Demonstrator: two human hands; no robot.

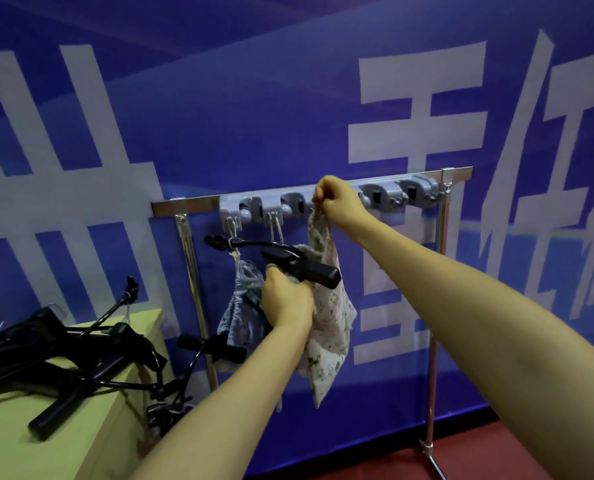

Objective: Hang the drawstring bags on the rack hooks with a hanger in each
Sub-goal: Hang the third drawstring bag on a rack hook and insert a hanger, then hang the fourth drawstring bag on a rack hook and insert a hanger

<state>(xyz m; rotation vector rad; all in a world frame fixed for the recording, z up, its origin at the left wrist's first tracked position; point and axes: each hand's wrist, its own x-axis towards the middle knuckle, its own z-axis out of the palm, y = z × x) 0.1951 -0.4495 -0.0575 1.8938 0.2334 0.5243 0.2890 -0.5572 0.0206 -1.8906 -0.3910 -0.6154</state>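
Several spare hangers lie heaped on the table at lower left. Right of them, a blue-grey bag hangs from the leftmost hook of the rack. At centre, the left hand grips a black hanger against the cream patterned bag, whose drawstring the right hand pinches up at the grey hook strip.

Top of bag hidden by right hand, part of hanger hidden by left hand, hanger pile cut off at left edge, rack leg cut off at bottom.
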